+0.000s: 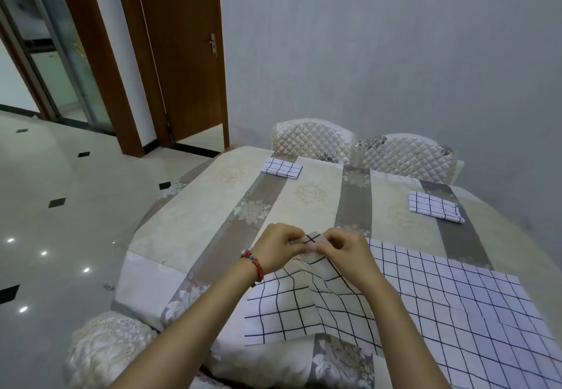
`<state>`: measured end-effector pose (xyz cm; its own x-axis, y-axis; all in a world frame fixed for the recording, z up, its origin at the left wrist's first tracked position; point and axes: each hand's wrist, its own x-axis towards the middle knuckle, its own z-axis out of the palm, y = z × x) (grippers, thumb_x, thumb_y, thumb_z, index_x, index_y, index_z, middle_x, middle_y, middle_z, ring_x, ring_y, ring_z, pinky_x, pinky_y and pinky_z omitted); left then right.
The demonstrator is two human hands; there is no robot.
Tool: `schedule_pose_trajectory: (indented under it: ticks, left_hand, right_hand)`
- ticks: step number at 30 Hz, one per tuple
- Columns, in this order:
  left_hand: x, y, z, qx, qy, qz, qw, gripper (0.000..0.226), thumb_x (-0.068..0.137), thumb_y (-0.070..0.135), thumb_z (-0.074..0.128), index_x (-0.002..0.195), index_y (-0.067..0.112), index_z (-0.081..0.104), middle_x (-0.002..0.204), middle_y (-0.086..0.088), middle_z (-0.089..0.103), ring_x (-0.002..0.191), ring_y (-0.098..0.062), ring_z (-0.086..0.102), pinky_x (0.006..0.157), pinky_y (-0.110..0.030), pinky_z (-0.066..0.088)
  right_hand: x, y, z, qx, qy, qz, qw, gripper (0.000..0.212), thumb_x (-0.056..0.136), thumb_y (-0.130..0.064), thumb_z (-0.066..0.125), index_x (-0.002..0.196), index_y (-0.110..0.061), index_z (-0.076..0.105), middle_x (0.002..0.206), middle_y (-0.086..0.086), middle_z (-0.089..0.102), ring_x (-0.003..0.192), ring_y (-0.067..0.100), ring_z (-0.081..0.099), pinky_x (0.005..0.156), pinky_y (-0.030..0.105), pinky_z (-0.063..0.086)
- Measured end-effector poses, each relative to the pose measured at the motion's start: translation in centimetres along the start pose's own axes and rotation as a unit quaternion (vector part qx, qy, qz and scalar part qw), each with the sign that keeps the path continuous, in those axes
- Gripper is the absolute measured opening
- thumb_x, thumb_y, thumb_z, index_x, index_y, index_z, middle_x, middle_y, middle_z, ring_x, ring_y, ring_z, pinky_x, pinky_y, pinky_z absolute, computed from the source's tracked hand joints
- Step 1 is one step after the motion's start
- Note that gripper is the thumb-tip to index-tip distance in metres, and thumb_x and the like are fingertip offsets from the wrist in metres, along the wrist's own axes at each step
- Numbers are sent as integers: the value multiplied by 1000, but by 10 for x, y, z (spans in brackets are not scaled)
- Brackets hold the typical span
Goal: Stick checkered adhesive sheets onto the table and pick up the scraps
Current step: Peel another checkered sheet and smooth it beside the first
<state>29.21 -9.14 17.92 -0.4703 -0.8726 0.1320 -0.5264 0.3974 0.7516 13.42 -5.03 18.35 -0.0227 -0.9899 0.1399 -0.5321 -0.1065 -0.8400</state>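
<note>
A large white adhesive sheet (456, 291) with a black checkered grid lies on the near right part of the table (213, 206). Its far left corner is lifted off the surface and wrinkled. My left hand (278, 250), with a red bead bracelet on the wrist, and my right hand (346, 251) both pinch that raised corner between their fingertips, almost touching each other. A folded checkered sheet (281, 168) rests at the table's far edge. Another folded checkered sheet (435, 206) lies at the far right.
The table wears a beige and grey striped floral cloth. Two quilted chair backs (365, 148) stand against its far side, and a padded chair (103, 352) sits at the near left. Glossy tiled floor and a brown door (185, 54) lie to the left.
</note>
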Motion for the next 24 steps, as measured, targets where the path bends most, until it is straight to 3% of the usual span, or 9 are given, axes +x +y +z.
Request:
schedule_pose_trajectory:
  ticks: [3, 6, 9, 12, 16, 20, 24]
  left_hand:
    - [4, -1, -10, -58, 46, -4, 997, 48, 79, 14, 67, 48, 18, 31, 48, 3, 26, 44, -5, 28, 49, -20, 22]
    - [6, -1, -25, -116, 111, -26, 987, 50, 81, 6, 64, 49, 17, 28, 47, 8, 26, 42, -2, 28, 48, -16, 24]
    - [9, -5, -37, -145, 151, -47, 977, 42, 84, 10, 62, 52, 14, 34, 56, -2, 27, 52, -8, 28, 50, -19, 24]
    - [9, -11, -41, -151, 172, -58, 972, 46, 86, 14, 61, 51, 17, 30, 54, 2, 22, 44, -4, 22, 46, -17, 20]
    - [8, -13, -41, -174, 183, -66, 965, 41, 85, 12, 61, 53, 12, 36, 53, 2, 25, 39, -4, 27, 43, -10, 24]
    - [4, -13, -42, -205, 198, -78, 955, 36, 81, 9, 65, 51, 13, 47, 52, 0, 39, 44, 0, 38, 45, -5, 33]
    - [0, -14, -45, -242, 212, -93, 942, 11, 78, 7, 68, 68, 3, 64, 65, -5, 58, 63, -11, 54, 53, -3, 44]
  right_hand:
    - [-8, 11, -13, 22, 1, 21, 1000, 15, 74, -23, 72, 66, -12, 66, 62, 0, 57, 62, 12, 48, 60, 28, 35]
    - [-18, 29, -26, 36, -23, 57, 997, 31, 73, -33, 70, 74, -2, 67, 66, 15, 55, 66, 16, 49, 63, 29, 36]
    - [-26, 37, -36, 67, -16, 81, 994, 36, 72, -38, 67, 69, -2, 66, 65, 21, 51, 67, 18, 48, 63, 29, 37]
    - [-25, 36, -42, 83, 9, 82, 993, 20, 83, -15, 63, 64, -10, 67, 64, 6, 58, 65, 17, 53, 61, 25, 40]
    - [-17, 33, -42, 86, 47, 82, 992, 25, 79, -9, 67, 60, -26, 70, 58, -15, 68, 62, -1, 61, 70, 27, 46]
    - [-14, 33, -41, 92, 62, 77, 991, 23, 76, -10, 70, 57, -24, 70, 61, -5, 65, 69, 16, 58, 72, 31, 44]
    - [-14, 36, -42, 89, 66, 86, 990, 21, 74, -14, 72, 55, -21, 68, 53, -8, 61, 62, 16, 54, 65, 29, 41]
